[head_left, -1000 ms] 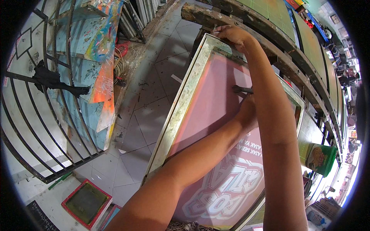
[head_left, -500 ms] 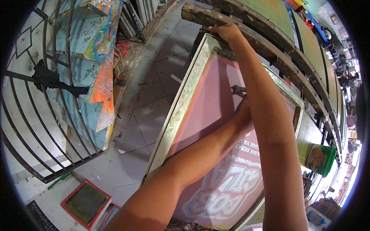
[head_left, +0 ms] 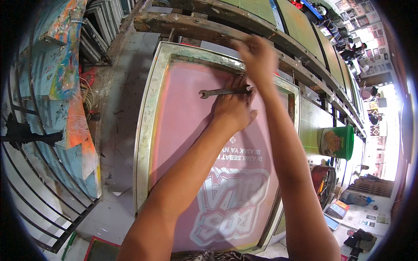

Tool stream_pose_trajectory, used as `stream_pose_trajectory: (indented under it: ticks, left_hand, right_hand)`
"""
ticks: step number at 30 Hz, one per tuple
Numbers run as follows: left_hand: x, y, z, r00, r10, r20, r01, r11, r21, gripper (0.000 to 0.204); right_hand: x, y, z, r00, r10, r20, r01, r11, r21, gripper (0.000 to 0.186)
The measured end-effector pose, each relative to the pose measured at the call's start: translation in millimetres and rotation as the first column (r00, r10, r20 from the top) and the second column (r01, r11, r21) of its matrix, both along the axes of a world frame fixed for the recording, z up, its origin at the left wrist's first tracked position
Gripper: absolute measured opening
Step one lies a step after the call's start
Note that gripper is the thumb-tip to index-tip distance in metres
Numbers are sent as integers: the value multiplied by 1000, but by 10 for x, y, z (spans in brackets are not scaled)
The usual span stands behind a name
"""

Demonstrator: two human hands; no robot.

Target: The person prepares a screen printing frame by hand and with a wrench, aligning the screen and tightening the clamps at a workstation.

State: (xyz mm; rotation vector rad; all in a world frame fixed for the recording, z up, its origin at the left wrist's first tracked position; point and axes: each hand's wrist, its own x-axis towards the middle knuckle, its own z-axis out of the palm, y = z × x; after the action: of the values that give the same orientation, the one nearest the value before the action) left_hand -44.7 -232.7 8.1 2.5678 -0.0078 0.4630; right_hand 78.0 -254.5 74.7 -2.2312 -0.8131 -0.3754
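A large screen-printing frame point(head_left: 145, 130) with pink mesh and pale lettering stretches out in front of me, tilted up against the rail. My left hand point(head_left: 234, 106) is over the upper mesh, back of the hand up, thumb out to the side. An open-ended wrench point(head_left: 212, 92) runs crosswise at its fingers and seems held by them; the exact grip is unclear. Beyond the frame's far edge, my right hand point(head_left: 257, 58) is raised near the rail, smeared by motion. Whether it holds anything cannot be made out.
A stained rail point(head_left: 196, 28) crosses behind the frame, beside long green print tables point(head_left: 300, 26). At right stands a green-lidded tub point(head_left: 337, 142). Black metal bars point(head_left: 43, 195) and paint-splashed boards point(head_left: 61, 100) occupy the left, with stacked frames point(head_left: 98, 32) farther back.
My view has turned right, so the frame sits farther left. My left hand and the wrench have come out from behind my right arm. My right hand has left the frame's far corner.
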Motion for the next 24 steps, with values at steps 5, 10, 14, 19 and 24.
stream_pose_trajectory:
  ticks: [5,10,14,19,24]
  left_hand:
    - [31,-60,77,994,-82,-75,79,996,-48,64]
    - [38,-86,5,996,-85,-17,84,994,-75,64]
    - [36,-55,31,995,-86,-49,84,995,-60,64]
    - [28,-51,62,994,-88,-61,84,995,-62,64]
    - [27,-54,55,995,-86,-59,82,994,-65,64]
  right_hand:
    - [882,-1960,-72,828,-559,-45,516,790,-330,49]
    - [1219,-2268,-381,820,-558,-130,484,796,-363,46]
    - [1261,-2229,-515,821,-551,-147,482,808,-338,43]
    - [1243,-2212,-552,828,-536,-163,485,832,-270,38]
    - [1254,-2217,-580,834,-416,-364,402,908,-117,32]
